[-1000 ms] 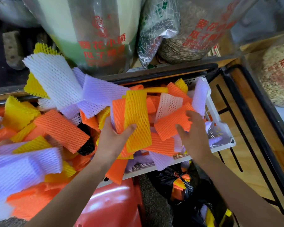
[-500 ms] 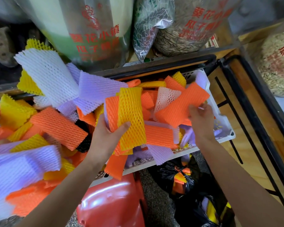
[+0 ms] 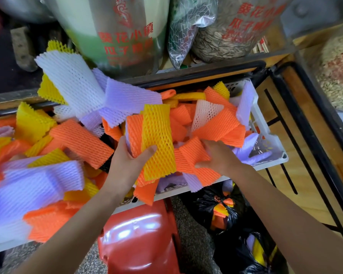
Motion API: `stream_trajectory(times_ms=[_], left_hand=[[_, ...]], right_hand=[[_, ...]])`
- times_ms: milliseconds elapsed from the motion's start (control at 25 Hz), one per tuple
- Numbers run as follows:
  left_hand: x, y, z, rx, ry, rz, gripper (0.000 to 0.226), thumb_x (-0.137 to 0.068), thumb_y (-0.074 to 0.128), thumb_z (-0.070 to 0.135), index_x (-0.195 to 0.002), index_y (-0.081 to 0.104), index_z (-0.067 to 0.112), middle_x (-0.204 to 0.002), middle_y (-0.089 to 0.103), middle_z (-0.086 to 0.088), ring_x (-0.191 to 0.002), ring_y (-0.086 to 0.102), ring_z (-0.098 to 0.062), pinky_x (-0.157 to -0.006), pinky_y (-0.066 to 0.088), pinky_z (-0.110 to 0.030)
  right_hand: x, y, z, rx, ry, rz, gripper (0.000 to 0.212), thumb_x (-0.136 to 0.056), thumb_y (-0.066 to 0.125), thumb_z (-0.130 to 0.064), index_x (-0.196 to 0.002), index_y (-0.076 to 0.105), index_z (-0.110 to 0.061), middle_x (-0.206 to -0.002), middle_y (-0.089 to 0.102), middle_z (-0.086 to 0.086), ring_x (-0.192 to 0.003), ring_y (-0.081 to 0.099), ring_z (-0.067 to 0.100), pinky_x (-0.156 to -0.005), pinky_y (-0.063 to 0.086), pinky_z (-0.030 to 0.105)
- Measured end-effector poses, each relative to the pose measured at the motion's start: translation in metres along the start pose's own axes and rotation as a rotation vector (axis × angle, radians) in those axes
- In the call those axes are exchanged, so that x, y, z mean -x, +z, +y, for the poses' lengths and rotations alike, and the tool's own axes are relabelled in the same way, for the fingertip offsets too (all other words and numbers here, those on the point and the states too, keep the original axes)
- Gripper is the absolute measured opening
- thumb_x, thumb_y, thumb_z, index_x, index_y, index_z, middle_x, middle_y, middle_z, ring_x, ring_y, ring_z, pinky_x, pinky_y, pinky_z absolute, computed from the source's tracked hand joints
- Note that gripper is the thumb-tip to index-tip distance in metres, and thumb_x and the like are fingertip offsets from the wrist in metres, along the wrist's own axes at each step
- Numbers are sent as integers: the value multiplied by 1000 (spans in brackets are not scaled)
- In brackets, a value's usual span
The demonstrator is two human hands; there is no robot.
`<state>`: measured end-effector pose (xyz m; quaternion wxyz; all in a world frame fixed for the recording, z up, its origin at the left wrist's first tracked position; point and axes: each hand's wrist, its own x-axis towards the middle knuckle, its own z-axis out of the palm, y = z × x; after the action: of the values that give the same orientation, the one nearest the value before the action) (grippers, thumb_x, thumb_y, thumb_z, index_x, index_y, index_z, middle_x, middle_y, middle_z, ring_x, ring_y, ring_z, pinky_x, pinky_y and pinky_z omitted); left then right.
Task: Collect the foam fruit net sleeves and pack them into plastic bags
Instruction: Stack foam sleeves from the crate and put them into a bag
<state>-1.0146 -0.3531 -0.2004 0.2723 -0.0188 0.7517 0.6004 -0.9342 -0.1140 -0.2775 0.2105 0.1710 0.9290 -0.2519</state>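
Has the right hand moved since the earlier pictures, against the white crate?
Yes. The right hand, gripping an orange sleeve, has moved left, away from the white crate's right corner, toward the stack of sleeves in the left hand.

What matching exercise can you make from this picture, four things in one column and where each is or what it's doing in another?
Things:
1. left hand
2. right hand
3. black bag
4. white sleeve

Places or states:
A. on the floor below the white basket
B. grips an orange sleeve
C. sticks up at the pile's far side
D. grips a stack fronted by a yellow sleeve

Pairs: 1-D, 2-B, 3-A, 4-C
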Motion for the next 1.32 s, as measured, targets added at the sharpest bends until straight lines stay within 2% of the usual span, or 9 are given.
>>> stream_trajectory(times_ms=[160,320,440,600,720,840,1040,1200,1320], left_hand=[[13,-2,-8,-23,14,-4,54,-81,73,19,-129,48,15,-117,65,0,-102,64,-12,-85,54,-30],[35,3,-15,-53,16,32,50,-80,74,21,-123,48,16,-116,64,-2,-103,63,-17,-90,51,-41],[61,7,-19,-45,7,64,45,-81,72,17,-118,46,18,-108,63,2,-98,63,-17,-89,51,-43],[104,5,-36,-112,8,164,64,-66,76,46,-112,42,17,-109,60,-1,-101,59,-20,-89,49,-40],[145,5,-49,-113,29,312,43,-83,72,21,-107,37,13,-104,54,-3,-99,56,-21,-83,44,-31],[184,1,-57,-85,51,384,36,-86,66,13,-106,37,13,-96,54,3,-91,54,-14,-77,40,-21],[238,-39,-83,14,15,506,37,-84,70,21,-108,42,16,-105,60,-2,-99,60,-19,-90,48,-36],[276,-109,-107,73,-66,642,63,-58,70,55,-105,45,21,-106,63,-4,-103,62,-24,-92,49,-46],[310,-173,-129,81,-126,760,57,-62,68,48,-104,43,20,-101,60,-2,-101,61,-24,-92,49,-47]], right_hand=[[15,-9,-6,175,27,148,61,-68,75,-53,-108,60,-9,-107,53,9,-108,42,27,-87,32,36],[48,-20,-13,-174,91,303,60,-76,74,-40,-119,48,-7,-115,59,11,-108,53,32,-76,40,37],[75,-29,-19,-273,118,382,57,-81,69,-41,-120,43,-7,-115,60,11,-103,58,32,-70,41,35],[123,-28,-43,-352,71,474,53,-85,66,-36,-120,41,-6,-116,59,14,-105,57,35,-79,46,45],[165,-11,-73,-305,-2,475,51,-85,65,-34,-120,42,-6,-116,59,14,-106,56,36,-76,44,43],[203,10,-105,-235,-113,446,51,-86,63,-38,-119,40,-8,-113,59,13,-103,57,37,-68,39,40],[235,49,-165,-212,-298,316,49,-86,63,-38,-117,37,-11,-108,61,10,-101,59,34,-65,34,34],[244,81,-221,-174,-408,234,51,-85,64,-37,-119,37,-9,-112,60,12,-104,57,35,-67,34,36],[248,111,-276,-111,-482,178,51,-85,65,-37,-118,38,-8,-112,60,15,-106,57,36,-74,40,40]])
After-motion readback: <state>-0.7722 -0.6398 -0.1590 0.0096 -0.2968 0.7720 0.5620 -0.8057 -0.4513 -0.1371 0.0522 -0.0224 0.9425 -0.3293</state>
